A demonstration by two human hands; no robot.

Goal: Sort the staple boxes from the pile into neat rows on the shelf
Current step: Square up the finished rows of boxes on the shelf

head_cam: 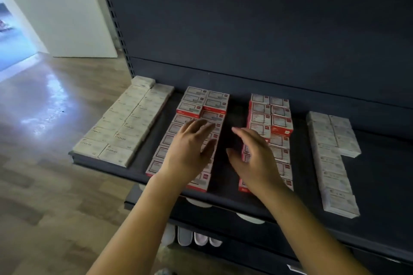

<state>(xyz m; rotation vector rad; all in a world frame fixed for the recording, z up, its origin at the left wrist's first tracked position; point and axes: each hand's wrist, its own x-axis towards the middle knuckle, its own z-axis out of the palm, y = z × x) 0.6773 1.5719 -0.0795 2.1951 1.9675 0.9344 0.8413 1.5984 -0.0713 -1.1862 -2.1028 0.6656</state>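
Both hands, left [190, 154] and right [254, 158], hover fingers spread (grip empty) over red staple boxes [280, 126] on the shelf [225, 131].

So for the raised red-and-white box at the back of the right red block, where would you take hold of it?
Probably by its two short ends, from above. The raised red-and-white box sits a layer higher than the boxes in front of it, so its red front face and upper edges are exposed. Neighbours flank it to the left and behind, so a top-down pinch with the right hand looks easiest.

"STAPLES" on the pale boxes [116, 128].
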